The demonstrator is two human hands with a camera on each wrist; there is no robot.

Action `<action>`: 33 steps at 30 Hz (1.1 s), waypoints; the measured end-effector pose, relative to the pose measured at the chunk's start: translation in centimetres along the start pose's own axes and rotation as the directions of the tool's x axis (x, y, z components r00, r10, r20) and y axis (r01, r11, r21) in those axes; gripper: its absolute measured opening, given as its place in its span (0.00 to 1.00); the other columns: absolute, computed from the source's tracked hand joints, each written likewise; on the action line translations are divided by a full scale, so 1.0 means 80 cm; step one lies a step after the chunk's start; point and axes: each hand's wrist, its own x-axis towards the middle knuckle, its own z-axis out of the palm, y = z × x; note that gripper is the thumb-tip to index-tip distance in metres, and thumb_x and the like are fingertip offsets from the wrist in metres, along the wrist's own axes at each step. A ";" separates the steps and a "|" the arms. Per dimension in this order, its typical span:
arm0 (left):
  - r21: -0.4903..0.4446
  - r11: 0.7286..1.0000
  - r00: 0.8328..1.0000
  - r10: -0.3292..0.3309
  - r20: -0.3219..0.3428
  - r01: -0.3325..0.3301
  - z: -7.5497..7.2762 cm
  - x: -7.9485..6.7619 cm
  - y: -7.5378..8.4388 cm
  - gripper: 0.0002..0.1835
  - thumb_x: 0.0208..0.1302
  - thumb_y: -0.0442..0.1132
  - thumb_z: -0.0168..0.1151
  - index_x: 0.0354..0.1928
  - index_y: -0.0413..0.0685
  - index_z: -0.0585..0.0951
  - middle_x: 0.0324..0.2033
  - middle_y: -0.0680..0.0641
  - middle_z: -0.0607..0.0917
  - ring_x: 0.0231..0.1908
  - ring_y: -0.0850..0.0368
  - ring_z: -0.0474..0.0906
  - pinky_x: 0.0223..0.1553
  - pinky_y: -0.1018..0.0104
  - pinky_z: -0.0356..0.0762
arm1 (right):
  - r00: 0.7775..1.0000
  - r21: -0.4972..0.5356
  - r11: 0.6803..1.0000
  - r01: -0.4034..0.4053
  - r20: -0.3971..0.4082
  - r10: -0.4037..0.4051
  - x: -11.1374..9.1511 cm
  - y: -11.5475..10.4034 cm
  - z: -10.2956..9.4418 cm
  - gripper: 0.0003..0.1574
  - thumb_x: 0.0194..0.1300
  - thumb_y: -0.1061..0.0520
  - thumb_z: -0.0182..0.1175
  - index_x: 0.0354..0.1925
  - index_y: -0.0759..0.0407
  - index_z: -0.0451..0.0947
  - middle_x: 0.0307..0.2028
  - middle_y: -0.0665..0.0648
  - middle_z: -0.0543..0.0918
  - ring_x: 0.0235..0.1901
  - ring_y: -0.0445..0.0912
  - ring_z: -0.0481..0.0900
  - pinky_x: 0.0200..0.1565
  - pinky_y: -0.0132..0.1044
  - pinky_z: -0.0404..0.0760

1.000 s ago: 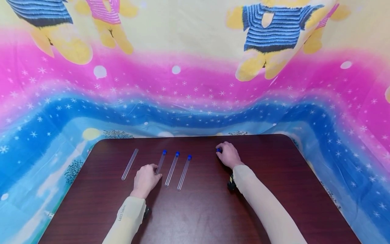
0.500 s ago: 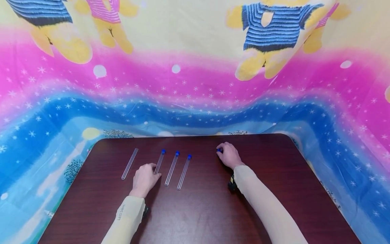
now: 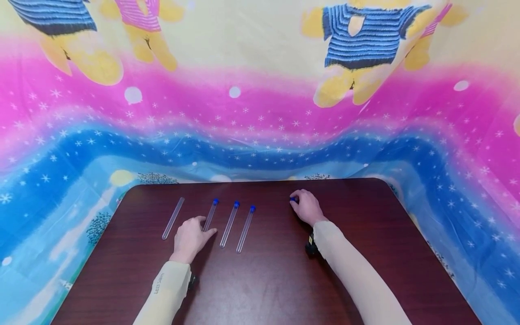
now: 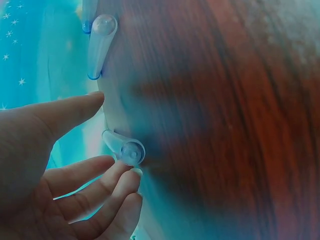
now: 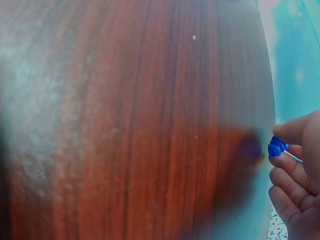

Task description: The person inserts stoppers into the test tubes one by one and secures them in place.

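Observation:
Four-finger side of my left hand [image 3: 190, 239] lies beside a blue-capped test tube [image 3: 211, 213], its fingertips right at the glass. In the left wrist view, the thumb stands apart from that tube's rounded end [image 4: 132, 153], and the fingers are loosely bent. At the table's far side, my right hand [image 3: 307, 207] pinches a small blue stopper [image 5: 277, 146] between thumb and fingers. That stopper is stepped, with nothing attached to it. A clear test tube without a stopper [image 3: 173, 218] lies left of my left hand.
Two more blue-capped test tubes, one near the middle [image 3: 229, 225] and one to its right [image 3: 246, 230], lie roughly parallel on the dark wooden table [image 3: 260, 289]. A printed cloth [image 3: 252, 113] hangs behind and around the table.
The left hand has shifted slightly left, and the capped tube beside it has moved left too. Its thumb now spreads away from the tube. The right hand, still pinching the stopper, has barely moved.

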 end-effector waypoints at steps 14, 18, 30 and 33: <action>0.027 1.000 0.998 0.005 -0.061 -0.004 -0.016 -0.001 -0.010 0.30 0.62 0.53 0.71 0.58 0.38 0.82 0.44 0.37 0.85 0.43 0.39 0.82 0.43 0.44 0.79 | 0.998 0.096 0.995 0.007 -0.061 -0.001 -0.002 0.000 -0.001 0.14 0.70 0.59 0.66 0.53 0.61 0.82 0.44 0.59 0.81 0.44 0.53 0.78 0.49 0.50 0.78; 0.049 0.999 0.997 0.007 -0.078 -0.003 -0.019 0.001 -0.015 0.30 0.63 0.52 0.71 0.59 0.37 0.81 0.48 0.34 0.84 0.49 0.34 0.79 0.48 0.41 0.76 | 0.998 0.135 0.991 0.000 -0.069 0.010 -0.003 -0.001 -0.002 0.14 0.69 0.60 0.66 0.52 0.60 0.82 0.44 0.59 0.81 0.44 0.53 0.79 0.49 0.50 0.79; 0.079 0.996 0.995 -0.026 -0.094 0.033 -0.025 0.005 -0.033 0.34 0.63 0.52 0.70 0.65 0.36 0.77 0.57 0.29 0.77 0.53 0.29 0.72 0.53 0.36 0.70 | 0.993 0.204 0.979 0.005 -0.119 0.020 -0.008 0.006 -0.001 0.11 0.66 0.60 0.69 0.47 0.58 0.81 0.40 0.56 0.83 0.41 0.51 0.79 0.47 0.48 0.78; 0.088 0.995 0.994 -0.027 -0.110 0.037 -0.027 0.005 -0.037 0.36 0.62 0.51 0.70 0.65 0.35 0.76 0.57 0.27 0.76 0.52 0.28 0.71 0.53 0.36 0.69 | 0.992 0.217 0.976 0.003 -0.123 0.024 -0.010 0.006 -0.001 0.11 0.65 0.60 0.70 0.45 0.57 0.80 0.39 0.56 0.83 0.41 0.51 0.79 0.47 0.48 0.78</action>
